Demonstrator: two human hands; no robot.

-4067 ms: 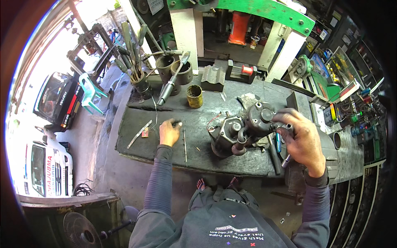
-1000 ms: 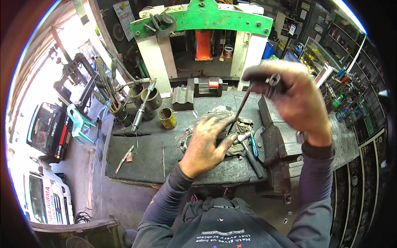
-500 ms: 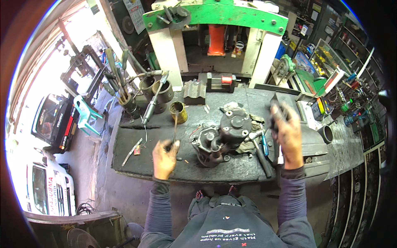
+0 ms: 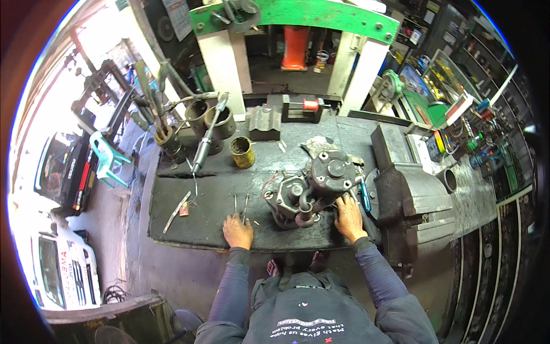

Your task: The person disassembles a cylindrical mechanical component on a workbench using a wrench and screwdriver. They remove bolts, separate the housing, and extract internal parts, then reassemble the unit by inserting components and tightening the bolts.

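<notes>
I watch remotely: dark metal assembly (image 4: 314, 189) on bench (image 4: 197, 226), near mid-view. Clock taken from it. Left hand (image 4: 238, 231) at 8, palm down, fingertips by the near ends of two thin rods (image 4: 247, 206). Right hand (image 4: 348, 219) at 4, just beside assembly. Yellow can (image 4: 243, 153) at 10. Too small to tell whether either hand grips anything.

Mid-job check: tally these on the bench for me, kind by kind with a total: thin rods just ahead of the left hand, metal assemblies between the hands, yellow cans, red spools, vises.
Thin rods: 2
Metal assembly: 1
Yellow can: 1
Red spool: 1
Vise: 1
Total: 6
</notes>
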